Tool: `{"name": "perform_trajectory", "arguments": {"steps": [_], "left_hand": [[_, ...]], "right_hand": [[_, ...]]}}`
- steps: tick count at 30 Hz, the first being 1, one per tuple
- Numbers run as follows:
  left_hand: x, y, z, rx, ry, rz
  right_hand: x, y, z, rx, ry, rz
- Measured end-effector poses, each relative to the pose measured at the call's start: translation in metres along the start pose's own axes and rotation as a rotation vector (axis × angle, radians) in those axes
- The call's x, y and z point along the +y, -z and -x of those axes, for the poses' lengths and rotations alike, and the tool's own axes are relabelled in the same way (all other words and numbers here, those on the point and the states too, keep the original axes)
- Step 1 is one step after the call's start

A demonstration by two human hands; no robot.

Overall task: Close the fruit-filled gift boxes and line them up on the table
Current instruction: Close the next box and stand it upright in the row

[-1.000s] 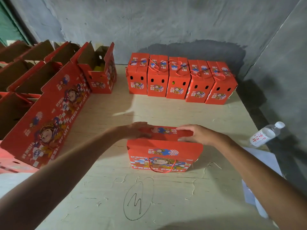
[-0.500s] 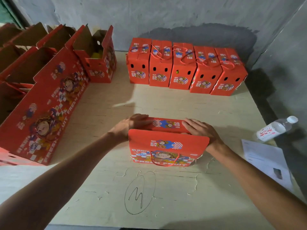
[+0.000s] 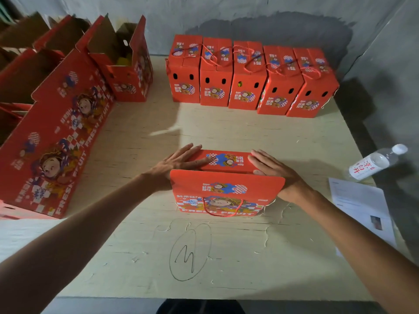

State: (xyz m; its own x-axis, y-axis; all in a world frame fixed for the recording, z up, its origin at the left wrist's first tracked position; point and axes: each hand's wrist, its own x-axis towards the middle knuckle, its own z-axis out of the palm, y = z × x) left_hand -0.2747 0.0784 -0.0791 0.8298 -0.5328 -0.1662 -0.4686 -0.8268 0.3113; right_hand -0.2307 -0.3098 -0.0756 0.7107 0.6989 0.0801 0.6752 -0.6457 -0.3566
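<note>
We see a red box (image 3: 226, 191) standing mid-table (image 3: 226, 257), printed "FRESH FRUIT" along its near face under a cartoon child, a red cord handle hanging there; smaller Chinese characters above are too small for us to read. Our left hand (image 3: 179, 163) lies flat on the far top flap with fingers straight, and our right hand (image 3: 272, 171) presses the same flap's right end, fingers straight too, its heel hidden behind the raised near flap. Five closed boxes (image 3: 251, 75) stand in a row by the wall. Open boxes (image 3: 68, 109) at left are cut off by the frame edge, one lettered "FRESH FRUIT". A bottle (image 3: 376, 163) with red Chinese characters lies beside a paper (image 3: 360, 205). A circled scrawl (image 3: 189, 253) marks the tabletop.
</note>
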Motion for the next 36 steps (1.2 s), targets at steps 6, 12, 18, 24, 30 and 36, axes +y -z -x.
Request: {"name": "perform_trajectory", "arguments": {"steps": [6,12,18,24,30,36], "left_hand": [[0.013,-0.005,-0.003,0.284,-0.042,0.090],[0.035,-0.007,0.003,0.450,0.117,0.567],[0.044,0.010,0.015,0.513,0.082,0.313],[0.026,0.023,0.049,0.325,-0.083,0.053],[0.026,0.016,0.073,0.181,0.071,0.111],[0.057,0.011,0.069,0.406,0.234,0.493]], "right_hand": [[0.002,-0.019,-0.001,0.090,-0.202,-0.266],[-0.008,-0.023,-0.002,0.162,-0.322,-0.558],[-0.020,-0.005,0.006,0.199,-0.457,-0.884],[-0.018,0.018,0.034,0.081,-0.118,-0.133],[-0.030,0.028,0.046,-0.107,-0.097,0.028],[-0.045,0.023,0.043,-0.025,-0.403,-0.385]]}}
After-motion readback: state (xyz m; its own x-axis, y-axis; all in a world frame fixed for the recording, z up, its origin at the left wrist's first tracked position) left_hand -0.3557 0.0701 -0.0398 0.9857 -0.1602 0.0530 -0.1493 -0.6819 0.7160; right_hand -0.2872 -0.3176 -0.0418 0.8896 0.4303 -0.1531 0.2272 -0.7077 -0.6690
